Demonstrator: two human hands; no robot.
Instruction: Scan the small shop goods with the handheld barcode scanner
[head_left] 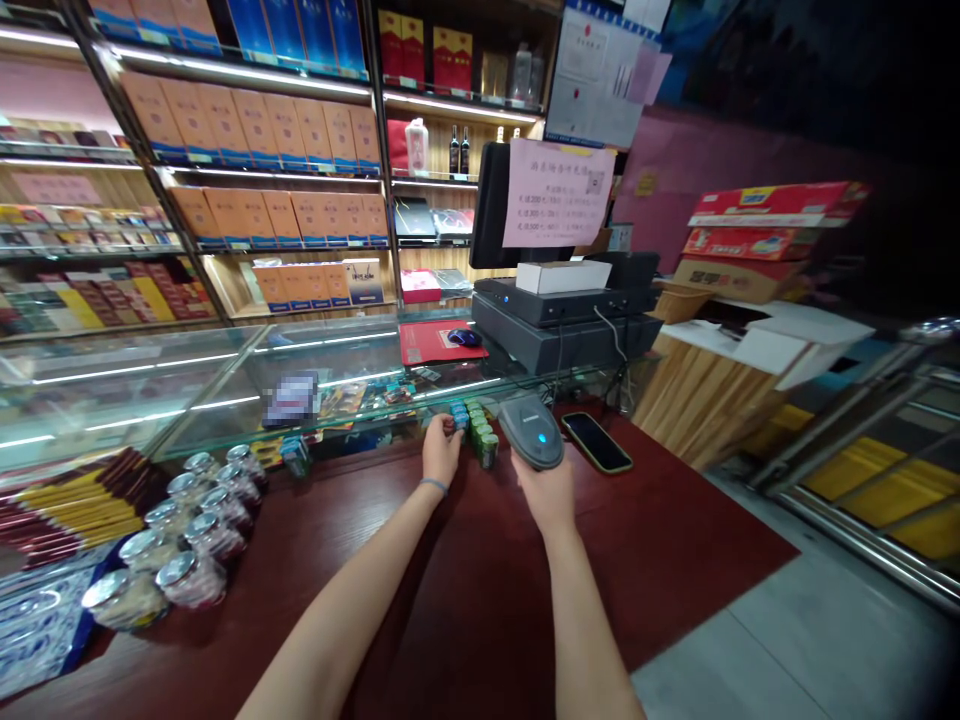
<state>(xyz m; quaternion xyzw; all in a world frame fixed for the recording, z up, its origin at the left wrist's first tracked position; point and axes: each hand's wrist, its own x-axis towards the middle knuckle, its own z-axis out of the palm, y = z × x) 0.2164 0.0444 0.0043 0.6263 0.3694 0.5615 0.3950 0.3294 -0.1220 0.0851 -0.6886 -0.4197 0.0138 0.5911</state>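
My right hand (549,492) is wrapped round the handle of a grey barcode scanner (531,430), which has a blue light glowing on top. My left hand (440,452) pinches a small blue container (458,412) at the far edge of the dark red table. Right beside it stands a row of small green containers (486,445), between the two hands. A phone (598,442) lies face up to the right of the scanner. Apart from the others, one small teal container (295,456) stands to the left of my left hand.
Lidded jars (214,535) and stacked packets (82,505) occupy the table's left side. Behind it is a glass display case (225,385). A cash drawer (555,335), monitor (491,205) and mouse (465,338) stand on the glass. Boxes (750,240) are piled at right, near a metal railing (862,530).
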